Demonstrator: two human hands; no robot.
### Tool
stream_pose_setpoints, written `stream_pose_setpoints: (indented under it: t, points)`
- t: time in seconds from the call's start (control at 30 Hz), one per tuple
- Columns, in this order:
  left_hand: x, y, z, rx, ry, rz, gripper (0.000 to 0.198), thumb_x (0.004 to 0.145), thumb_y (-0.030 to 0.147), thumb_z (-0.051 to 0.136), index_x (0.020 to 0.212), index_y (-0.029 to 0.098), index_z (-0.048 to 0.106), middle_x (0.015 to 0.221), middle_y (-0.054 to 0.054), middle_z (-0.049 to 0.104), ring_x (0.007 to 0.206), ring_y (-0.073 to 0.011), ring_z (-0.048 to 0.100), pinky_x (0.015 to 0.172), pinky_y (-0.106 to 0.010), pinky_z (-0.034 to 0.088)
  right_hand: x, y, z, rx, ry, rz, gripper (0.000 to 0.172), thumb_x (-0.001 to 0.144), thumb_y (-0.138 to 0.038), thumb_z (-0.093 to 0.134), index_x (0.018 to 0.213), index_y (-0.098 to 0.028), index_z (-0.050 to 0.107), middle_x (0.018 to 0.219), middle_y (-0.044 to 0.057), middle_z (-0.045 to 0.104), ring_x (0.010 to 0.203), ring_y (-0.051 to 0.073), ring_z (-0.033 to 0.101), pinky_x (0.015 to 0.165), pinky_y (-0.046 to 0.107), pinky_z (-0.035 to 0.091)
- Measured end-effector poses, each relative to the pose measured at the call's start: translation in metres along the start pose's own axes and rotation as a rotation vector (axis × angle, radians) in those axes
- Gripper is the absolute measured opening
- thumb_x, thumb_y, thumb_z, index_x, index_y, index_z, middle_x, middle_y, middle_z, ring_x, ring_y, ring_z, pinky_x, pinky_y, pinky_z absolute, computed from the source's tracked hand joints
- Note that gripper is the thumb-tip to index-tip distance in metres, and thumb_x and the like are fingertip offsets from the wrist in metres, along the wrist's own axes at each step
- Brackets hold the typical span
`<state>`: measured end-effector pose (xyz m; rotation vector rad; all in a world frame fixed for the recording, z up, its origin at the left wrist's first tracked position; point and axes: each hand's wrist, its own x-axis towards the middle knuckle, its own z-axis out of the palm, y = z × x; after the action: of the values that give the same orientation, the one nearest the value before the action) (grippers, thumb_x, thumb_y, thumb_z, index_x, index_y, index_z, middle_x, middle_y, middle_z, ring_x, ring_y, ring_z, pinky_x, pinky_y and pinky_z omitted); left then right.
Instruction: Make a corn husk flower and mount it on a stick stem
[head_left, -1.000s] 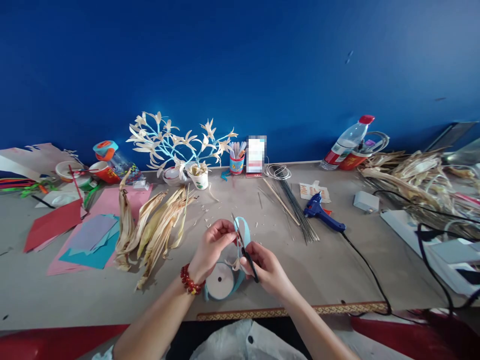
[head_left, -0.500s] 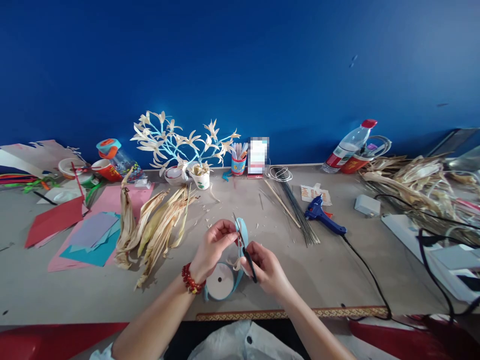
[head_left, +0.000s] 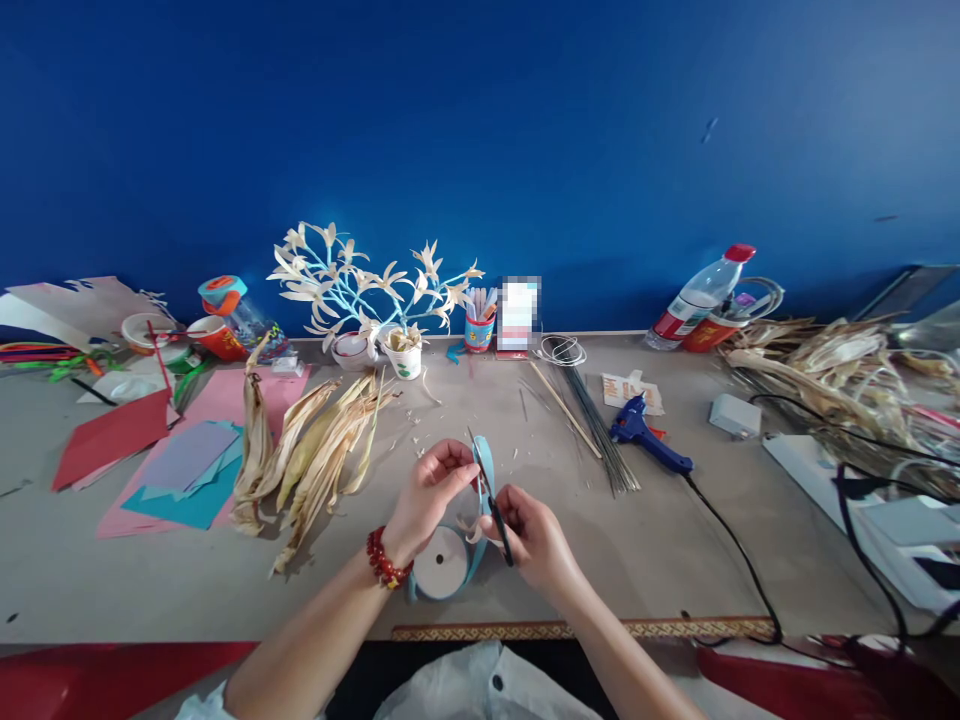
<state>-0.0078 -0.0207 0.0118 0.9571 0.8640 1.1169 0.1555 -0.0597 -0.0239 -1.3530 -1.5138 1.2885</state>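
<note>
My left hand (head_left: 442, 485), with a red bead bracelet on its wrist, is closed in a pinch at a strip of blue tape (head_left: 486, 455). The strip bends up in a loop beside the fingertips and runs down to its roll (head_left: 440, 562), which lies flat below my hands. My right hand (head_left: 529, 535) grips black-handled scissors (head_left: 501, 530), blades pointing up and left across the tape. Under the fingers shows a pale curled piece of husk (head_left: 471, 530). What else the left fingertips hold is hidden.
Dry corn husks (head_left: 322, 460) and coloured paper (head_left: 180, 470) lie on the left. Behind are potted husk flowers (head_left: 403, 355) and a pen cup (head_left: 480, 330). To the right lie wires (head_left: 600, 440), a blue glue gun (head_left: 649, 440) with a trailing cord and a power strip (head_left: 806, 470).
Both hands stay almost in place. The scissors tilt slightly at the tape. The whole view has shifted a little.
</note>
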Motion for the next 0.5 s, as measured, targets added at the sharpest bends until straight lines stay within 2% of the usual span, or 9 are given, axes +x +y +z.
stream_pose_setpoints:
  t: [0.13,0.27,0.5]
  points:
    - [0.0,0.0015,0.0012,0.045,0.035,0.01,0.016,0.082,0.029,0.072,0.082,0.017,0.061,0.073,0.001,0.062,0.069,-0.0118,0.058,0.069,-0.023,0.045,-0.0021,-0.0016,0.0014,0.035,0.005,0.016,0.044,0.078,-0.049,0.07,0.069,-0.023,0.036,0.057,-0.008,0.03,0.052,0.01,0.028,0.047,0.022,0.02]
    - [-0.0006,0.0045,0.0023,0.027,0.015,-0.013,0.016,0.082,0.03,0.071,0.082,0.018,0.061,0.071,0.001,0.063,0.068,-0.0126,0.058,0.068,-0.024,0.045,-0.0035,-0.0035,0.0026,0.1,-0.033,0.023,0.042,0.08,-0.051,0.068,0.073,-0.023,0.038,0.056,-0.008,0.036,0.05,0.01,0.034,0.047,0.022,0.024]
    - [-0.0025,0.0051,0.0029,0.004,0.001,-0.027,0.017,0.08,0.03,0.073,0.081,0.018,0.061,0.071,0.001,0.064,0.067,-0.0132,0.059,0.068,-0.025,0.046,-0.0029,-0.0073,0.0034,0.135,-0.031,0.009,0.046,0.079,-0.058,0.069,0.073,-0.023,0.039,0.057,-0.007,0.038,0.051,0.009,0.035,0.046,0.021,0.026]
